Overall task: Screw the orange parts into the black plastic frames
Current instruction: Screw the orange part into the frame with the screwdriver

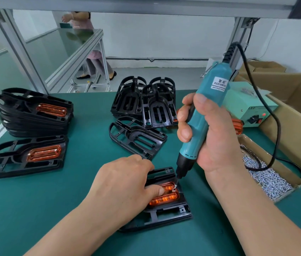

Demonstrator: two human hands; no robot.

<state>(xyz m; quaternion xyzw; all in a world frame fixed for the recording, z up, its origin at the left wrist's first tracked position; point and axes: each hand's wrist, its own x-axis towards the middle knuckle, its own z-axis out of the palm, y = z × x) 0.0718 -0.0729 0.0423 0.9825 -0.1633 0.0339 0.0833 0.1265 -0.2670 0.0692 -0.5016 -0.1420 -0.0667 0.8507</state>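
Two bare hands work apart over a green mat (pixel 53 209). At 6 o'clock lies one black frame (pixel 168 213) with one orange part (pixel 166 197) seated in it. The left hand (pixel 127 183) lies palm-down on that frame, its thumb flat on the orange part. The right hand (pixel 210 133) is wrapped around one teal electric screwdriver (pixel 207 115), its tip on a screw (pixel 174 187) at the orange part's end. The screwdriver's white label reads "KEENWI", the rest unclear.

At 9 o'clock sits one finished frame (pixel 26 157); at 10 o'clock, a stack of finished frames (pixel 35 115), too tight to count. At centre lies one bare frame (pixel 136 139); at 12 o'clock, a pile of bare frames (pixel 146 102), at least three. At 3 o'clock are one screw box (pixel 268 174) and one power unit (pixel 251 106) marked "LED".
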